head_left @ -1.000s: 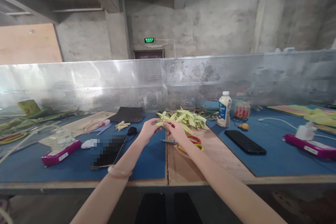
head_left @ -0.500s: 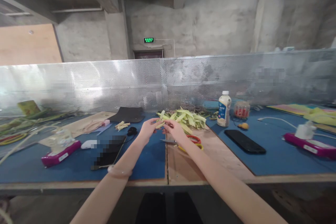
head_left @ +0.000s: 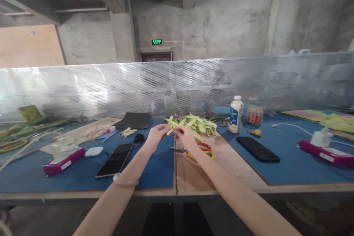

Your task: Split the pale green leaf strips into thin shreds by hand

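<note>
My left hand (head_left: pixel 156 136) is closed in a pinch on a pale green strip of husk (head_left: pixel 169 131), above the edge of the blue mat. Close beside it, my right hand (head_left: pixel 185 135) also has its fingertips pinched together at the strip's other side; its exact hold is partly hidden by the fingers. Just behind both hands lies a loose pile of pale green husk strips (head_left: pixel 200 124). Scissors (head_left: pixel 209 154) with red and yellow handles rest on the bare wood under my right forearm, blades pointing left.
Left are a phone (head_left: pixel 114 160), a white case (head_left: pixel 94 151), a purple power strip (head_left: pixel 63 164) and a few husk pieces (head_left: pixel 128 132). Right are a bottle (head_left: pixel 235 116), a jar (head_left: pixel 254 115), another phone (head_left: pixel 257 149) and a second power strip (head_left: pixel 326 153). A perforated metal screen (head_left: pixel 121 88) closes the back.
My fingertips have drawn slightly apart, and the right hand has shifted a little to the right. The pile and scissors have stayed in place.
</note>
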Tool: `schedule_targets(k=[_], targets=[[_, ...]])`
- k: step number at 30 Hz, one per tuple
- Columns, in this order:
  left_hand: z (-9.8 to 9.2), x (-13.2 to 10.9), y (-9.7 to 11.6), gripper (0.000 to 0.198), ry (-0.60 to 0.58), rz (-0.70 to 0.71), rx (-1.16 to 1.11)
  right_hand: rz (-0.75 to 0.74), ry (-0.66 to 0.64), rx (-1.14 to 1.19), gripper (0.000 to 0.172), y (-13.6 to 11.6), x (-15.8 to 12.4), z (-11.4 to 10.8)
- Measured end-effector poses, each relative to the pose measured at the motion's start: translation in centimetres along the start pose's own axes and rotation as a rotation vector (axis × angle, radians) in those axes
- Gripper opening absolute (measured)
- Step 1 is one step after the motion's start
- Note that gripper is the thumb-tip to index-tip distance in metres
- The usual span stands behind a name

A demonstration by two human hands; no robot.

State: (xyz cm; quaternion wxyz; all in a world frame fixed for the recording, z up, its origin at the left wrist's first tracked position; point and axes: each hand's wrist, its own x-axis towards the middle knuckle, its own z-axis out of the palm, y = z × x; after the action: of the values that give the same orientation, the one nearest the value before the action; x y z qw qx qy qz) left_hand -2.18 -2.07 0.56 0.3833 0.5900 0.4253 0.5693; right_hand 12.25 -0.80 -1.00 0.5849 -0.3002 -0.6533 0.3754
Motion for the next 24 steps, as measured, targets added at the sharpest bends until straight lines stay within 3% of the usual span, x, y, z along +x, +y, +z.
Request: schedule_targets(k=[13, 24], targets=[[-0.31, 0.12, 0.00, 0.048, -0.010, -0.020, -0.037, -0.221, 0.012, -0.334, 0.013, 0.37, -0.05, -0.48], [-0.27, -0.12, 0.25, 0.047, -0.027, 0.001, 0.001, -0.277, 0.001, -0.372, 0.014, -0.30, -0.24, -0.62]])
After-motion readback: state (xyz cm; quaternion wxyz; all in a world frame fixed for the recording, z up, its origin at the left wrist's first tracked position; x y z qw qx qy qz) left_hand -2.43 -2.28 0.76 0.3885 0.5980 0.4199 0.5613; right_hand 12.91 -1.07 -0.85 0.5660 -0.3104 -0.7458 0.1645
